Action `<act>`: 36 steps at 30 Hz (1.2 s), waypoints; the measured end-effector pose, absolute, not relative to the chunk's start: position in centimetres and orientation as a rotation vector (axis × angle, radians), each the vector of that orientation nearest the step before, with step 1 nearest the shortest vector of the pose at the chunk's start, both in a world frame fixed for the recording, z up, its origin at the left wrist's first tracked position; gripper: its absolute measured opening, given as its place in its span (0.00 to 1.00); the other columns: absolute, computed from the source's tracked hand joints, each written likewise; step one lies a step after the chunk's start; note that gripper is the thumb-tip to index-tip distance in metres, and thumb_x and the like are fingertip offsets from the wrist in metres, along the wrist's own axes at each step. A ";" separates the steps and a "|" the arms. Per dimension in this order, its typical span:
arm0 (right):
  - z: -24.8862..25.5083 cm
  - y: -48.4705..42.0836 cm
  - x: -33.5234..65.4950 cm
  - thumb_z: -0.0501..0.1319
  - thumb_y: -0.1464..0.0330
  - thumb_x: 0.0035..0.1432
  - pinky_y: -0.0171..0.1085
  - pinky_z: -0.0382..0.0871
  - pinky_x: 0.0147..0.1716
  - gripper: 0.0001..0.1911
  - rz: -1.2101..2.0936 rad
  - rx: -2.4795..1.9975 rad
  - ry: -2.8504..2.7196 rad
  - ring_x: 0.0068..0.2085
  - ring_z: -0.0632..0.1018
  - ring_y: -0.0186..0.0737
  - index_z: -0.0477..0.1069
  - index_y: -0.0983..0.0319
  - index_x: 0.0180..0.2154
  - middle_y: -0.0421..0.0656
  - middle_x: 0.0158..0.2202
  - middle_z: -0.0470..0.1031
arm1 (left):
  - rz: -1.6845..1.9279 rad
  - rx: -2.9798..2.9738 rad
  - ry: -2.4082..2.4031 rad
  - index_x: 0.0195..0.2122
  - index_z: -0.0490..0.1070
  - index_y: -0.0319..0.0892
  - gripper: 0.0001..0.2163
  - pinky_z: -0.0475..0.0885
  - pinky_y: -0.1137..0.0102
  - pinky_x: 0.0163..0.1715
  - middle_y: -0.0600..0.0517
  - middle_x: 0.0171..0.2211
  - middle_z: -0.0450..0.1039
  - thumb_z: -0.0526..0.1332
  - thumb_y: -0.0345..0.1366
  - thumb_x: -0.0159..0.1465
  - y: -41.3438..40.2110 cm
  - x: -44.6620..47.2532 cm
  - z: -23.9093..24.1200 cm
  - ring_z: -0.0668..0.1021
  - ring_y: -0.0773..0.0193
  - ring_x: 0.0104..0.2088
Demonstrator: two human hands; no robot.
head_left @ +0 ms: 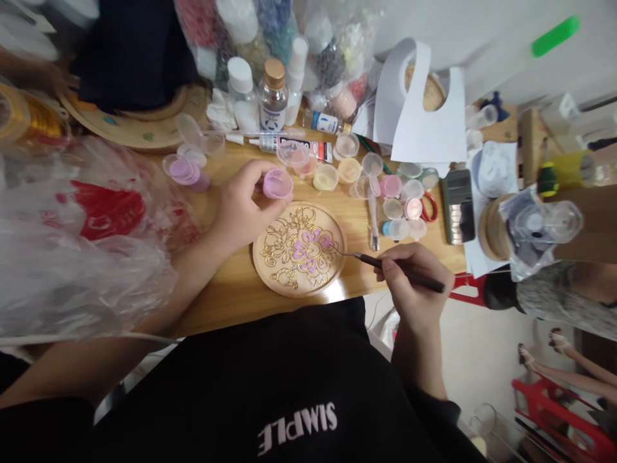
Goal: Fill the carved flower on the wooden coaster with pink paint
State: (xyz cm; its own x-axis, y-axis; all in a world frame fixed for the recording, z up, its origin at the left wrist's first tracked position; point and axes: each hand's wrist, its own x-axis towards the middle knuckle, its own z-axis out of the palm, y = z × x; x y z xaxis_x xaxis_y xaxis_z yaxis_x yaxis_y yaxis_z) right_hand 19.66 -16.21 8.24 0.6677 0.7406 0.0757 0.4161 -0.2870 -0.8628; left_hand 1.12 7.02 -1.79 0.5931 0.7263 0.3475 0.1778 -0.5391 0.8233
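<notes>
Soft, fairly even indoor light covers the table (216,305), with 1 white patch of glare just beside the tray (270,280). Pale highlights streak the bag (72,276); the shirt (231,386) is nearly black. Wide-angle distortion stretches the blurry edges; the middle looks sharper.

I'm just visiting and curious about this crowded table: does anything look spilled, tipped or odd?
One labelled bottle lies on its side, while the brown-capped bottle nearby stands upright. No spill shows around it. Nothing looks wrong with the wooden disc.
</notes>
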 end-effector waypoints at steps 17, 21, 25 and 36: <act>7.7 -16.4 19.7 0.70 0.67 0.58 0.33 0.72 0.18 0.07 0.395 -1.912 -0.872 0.20 0.78 0.35 0.77 0.58 0.28 0.36 0.22 0.78 | 0.935 2.015 0.696 0.47 0.74 0.52 0.10 0.85 0.59 0.43 0.54 0.45 0.85 0.71 0.36 0.67 6.8 1.3 -1.7 0.86 0.56 0.42; 7.8 -16.5 19.6 0.69 0.67 0.58 0.34 0.73 0.19 0.07 0.392 -1.909 -0.892 0.20 0.78 0.35 0.78 0.58 0.28 0.36 0.22 0.79 | 0.895 2.000 0.727 0.47 0.75 0.52 0.10 0.85 0.57 0.44 0.54 0.45 0.85 0.72 0.44 0.69 6.8 1.2 -1.7 0.86 0.56 0.43; 7.9 -16.5 19.6 0.69 0.69 0.56 0.33 0.72 0.19 0.05 0.381 -1.903 -0.865 0.20 0.78 0.35 0.78 0.58 0.27 0.36 0.22 0.79 | 0.895 2.008 0.720 0.46 0.75 0.51 0.10 0.85 0.57 0.44 0.54 0.45 0.85 0.72 0.46 0.70 6.8 1.3 -1.7 0.85 0.56 0.42; 7.8 -16.2 19.5 0.69 0.70 0.56 0.33 0.72 0.19 0.05 0.409 -1.865 -0.896 0.20 0.78 0.34 0.78 0.58 0.28 0.36 0.22 0.79 | 0.890 1.985 0.722 0.47 0.74 0.51 0.10 0.85 0.57 0.45 0.53 0.46 0.85 0.72 0.44 0.69 6.7 1.3 -1.6 0.86 0.54 0.43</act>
